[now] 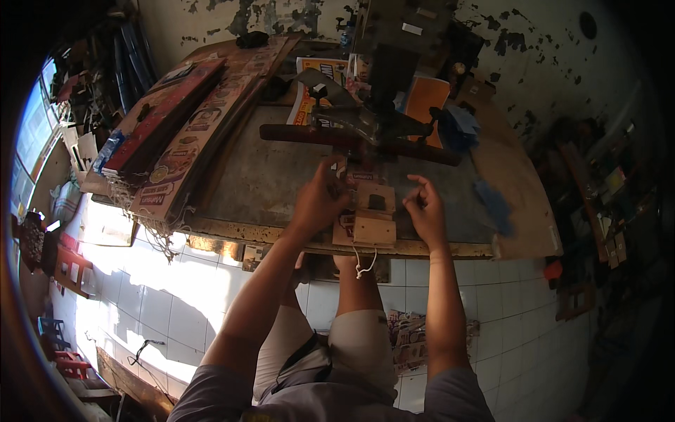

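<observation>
At table's edge [218, 228], hands [318, 202] [428, 216] flank a tan piece [375, 231] (right parted, left's grip unclear).

A flat tan piece [375, 231] with a dark rounded opening in its far panel and a plain, pale near panel lies at the near edge of the worktable [246, 169], a knotted white cord [359, 266] dangling below it
</observation>
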Tool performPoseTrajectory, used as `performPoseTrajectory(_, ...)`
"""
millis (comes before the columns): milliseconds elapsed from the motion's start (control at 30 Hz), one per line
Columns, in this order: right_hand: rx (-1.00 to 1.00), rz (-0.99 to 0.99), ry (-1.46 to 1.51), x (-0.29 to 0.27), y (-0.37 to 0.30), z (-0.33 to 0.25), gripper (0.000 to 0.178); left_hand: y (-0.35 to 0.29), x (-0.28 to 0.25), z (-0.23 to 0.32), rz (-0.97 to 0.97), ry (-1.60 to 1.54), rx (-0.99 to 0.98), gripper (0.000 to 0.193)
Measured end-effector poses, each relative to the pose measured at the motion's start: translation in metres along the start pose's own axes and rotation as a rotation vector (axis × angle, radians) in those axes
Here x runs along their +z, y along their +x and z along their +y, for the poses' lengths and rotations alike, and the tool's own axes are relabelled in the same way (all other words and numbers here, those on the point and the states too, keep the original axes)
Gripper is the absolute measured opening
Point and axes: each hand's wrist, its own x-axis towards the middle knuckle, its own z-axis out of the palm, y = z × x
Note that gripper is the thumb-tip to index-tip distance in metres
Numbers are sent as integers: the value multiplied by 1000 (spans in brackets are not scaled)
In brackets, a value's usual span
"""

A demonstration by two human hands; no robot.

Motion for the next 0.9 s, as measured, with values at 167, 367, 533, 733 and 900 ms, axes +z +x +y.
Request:
performPoseTrajectory(167, -9, -21, 11, -1, 0, -2, 46, -3, -4, 4, -61, -18, -4, 74)
performPoseTrajectory(367, -43, 80, -54, 5, -2, -14, 29, -5, -3, 0, -23, -42, -40, 57)
performPoseTrajectory(533, -279, 210, -278, 7, 1, -9, 24, -3, 3, -1, 181, 136, 220, 36)
performPoseTrajectory(733, -445, 209, -410, 4, -2, -17, 14, -7, -1, 5, 101, 296, 432, 19)
performPoseTrajectory(900, -512, 93, -485, 6, -4, -14, 13, -7, 1, 5, 21, 252, 520, 6)
